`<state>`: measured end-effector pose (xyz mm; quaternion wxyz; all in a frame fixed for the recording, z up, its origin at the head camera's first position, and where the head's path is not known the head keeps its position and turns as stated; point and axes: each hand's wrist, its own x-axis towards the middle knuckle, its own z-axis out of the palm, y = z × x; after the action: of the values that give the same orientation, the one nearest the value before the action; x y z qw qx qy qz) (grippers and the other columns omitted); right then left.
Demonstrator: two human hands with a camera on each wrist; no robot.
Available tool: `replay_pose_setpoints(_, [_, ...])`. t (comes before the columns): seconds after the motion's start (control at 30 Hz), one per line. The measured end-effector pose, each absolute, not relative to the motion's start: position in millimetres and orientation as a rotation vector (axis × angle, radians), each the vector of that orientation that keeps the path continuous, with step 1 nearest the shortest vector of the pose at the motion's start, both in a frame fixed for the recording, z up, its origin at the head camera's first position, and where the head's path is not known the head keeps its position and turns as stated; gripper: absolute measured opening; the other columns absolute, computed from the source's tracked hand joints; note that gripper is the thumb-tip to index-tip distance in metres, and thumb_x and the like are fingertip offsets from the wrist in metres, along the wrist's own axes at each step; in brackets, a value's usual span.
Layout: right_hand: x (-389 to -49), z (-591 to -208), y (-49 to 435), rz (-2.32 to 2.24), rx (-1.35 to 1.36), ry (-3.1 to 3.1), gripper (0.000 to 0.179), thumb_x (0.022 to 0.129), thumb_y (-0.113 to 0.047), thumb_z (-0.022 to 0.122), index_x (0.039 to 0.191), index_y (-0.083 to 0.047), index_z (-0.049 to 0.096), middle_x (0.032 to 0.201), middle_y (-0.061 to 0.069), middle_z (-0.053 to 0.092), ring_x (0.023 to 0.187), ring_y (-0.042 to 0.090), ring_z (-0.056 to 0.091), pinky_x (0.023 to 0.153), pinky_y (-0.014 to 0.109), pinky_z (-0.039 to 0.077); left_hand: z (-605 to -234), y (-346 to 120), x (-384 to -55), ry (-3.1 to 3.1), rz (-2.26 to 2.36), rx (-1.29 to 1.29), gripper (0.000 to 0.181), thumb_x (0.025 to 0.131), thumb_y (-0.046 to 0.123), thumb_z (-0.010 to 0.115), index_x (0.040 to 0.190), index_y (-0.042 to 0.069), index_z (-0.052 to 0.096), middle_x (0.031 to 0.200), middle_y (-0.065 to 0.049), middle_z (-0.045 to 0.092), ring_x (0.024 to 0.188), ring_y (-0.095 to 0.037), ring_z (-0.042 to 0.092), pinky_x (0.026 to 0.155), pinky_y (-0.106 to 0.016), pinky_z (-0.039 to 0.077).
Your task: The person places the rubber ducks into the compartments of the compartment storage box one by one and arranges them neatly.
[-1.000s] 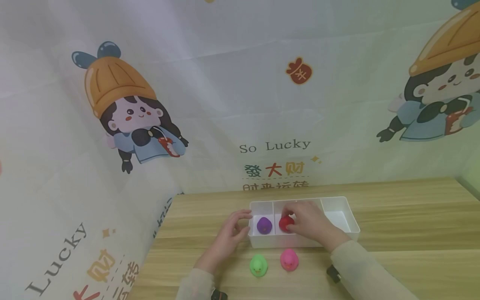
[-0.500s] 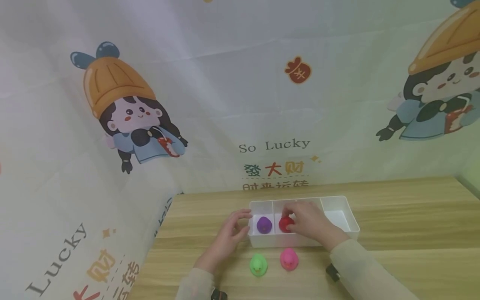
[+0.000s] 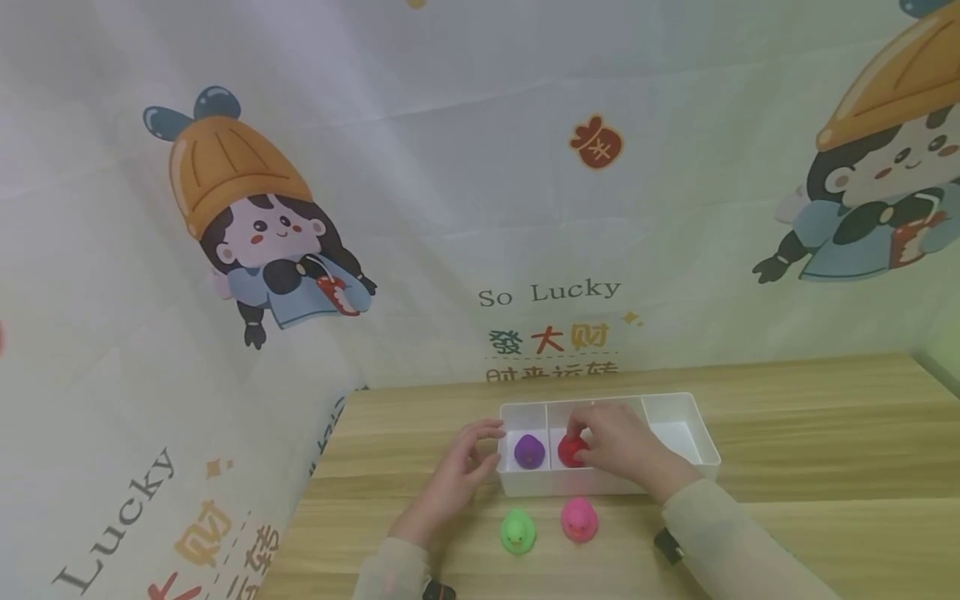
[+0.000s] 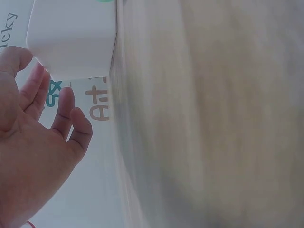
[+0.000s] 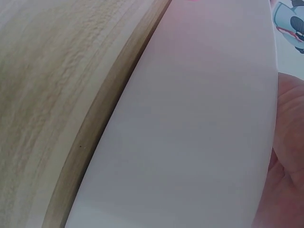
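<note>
Right hand with fingers pinching red toy inside white tray, lower centre of frame, left hand with fingers loosely spread at tray's left end, green duck, pink duck below

The place looks like a curtained-off booth; what kind of room surrounds it cannot be told. Pale printed cloth hangs behind the wood-grain worktop and to its left, with cartoon figures and "So Lucky" lettering above the worktop's far edge.
</note>
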<state>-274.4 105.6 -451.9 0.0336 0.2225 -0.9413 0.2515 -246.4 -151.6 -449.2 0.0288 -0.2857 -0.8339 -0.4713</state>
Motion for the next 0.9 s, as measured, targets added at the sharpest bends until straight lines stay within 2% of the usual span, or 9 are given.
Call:
replay_pose_setpoints(0.23, [-275.3,-453.2,106.8,0.819,0.686,-2.887,0.019,0.068,-0.017,0.076,0.077,-0.024,0.060,0.077,-0.012,0.057,0.072,0.012,0.050,0.065,0.025,0.042,-448.6,-150.7,-246.5,-2.573,-1.448,-0.888,0.032,0.085,-0.002,0.054,0.116,0.000,0.048,0.130,-0.014,0.039,0.081,-0.028,0.046,0.068,-0.035,0.043])
replay_pose_setpoints(0.37, [-275.7,-454.4,107.9,0.867,0.707,-2.863,0.019,0.069,-0.017,0.075,0.079,-0.024,0.060,0.080,-0.012,0.058,0.079,0.014,0.053,0.070,0.027,0.043,-448.4,-150.0,-246.4,-2.570,-1.442,-0.880,0.032,0.084,-0.002,0.054,0.116,0.002,0.049,0.130,-0.009,0.040,0.081,-0.027,0.047,0.068,-0.033,0.044])
replay_pose_setpoints(0.67, [-274.8,-456.6,109.5,0.939,0.665,-2.778,0.020,0.071,-0.019,0.073,0.087,-0.024,0.062,0.088,-0.018,0.057,0.089,0.011,0.054,0.075,0.026,0.044,-448.4,-150.0,-245.9,-2.562,-1.452,-0.890,0.032,0.084,-0.002,0.054,0.116,0.003,0.049,0.130,-0.014,0.039,0.081,-0.028,0.047,0.067,-0.034,0.044])
replay_pose_setpoints(0.9, [-266.2,-451.5,111.6,0.975,0.661,-2.681,0.020,0.073,-0.020,0.072,0.087,-0.029,0.061,0.089,-0.021,0.057,0.091,0.004,0.051,0.079,0.026,0.041,-448.4,-150.3,-246.5,-2.579,-1.451,-0.884,0.032,0.085,-0.001,0.054,0.116,0.001,0.048,0.130,-0.013,0.039,0.081,-0.028,0.046,0.067,-0.036,0.044])
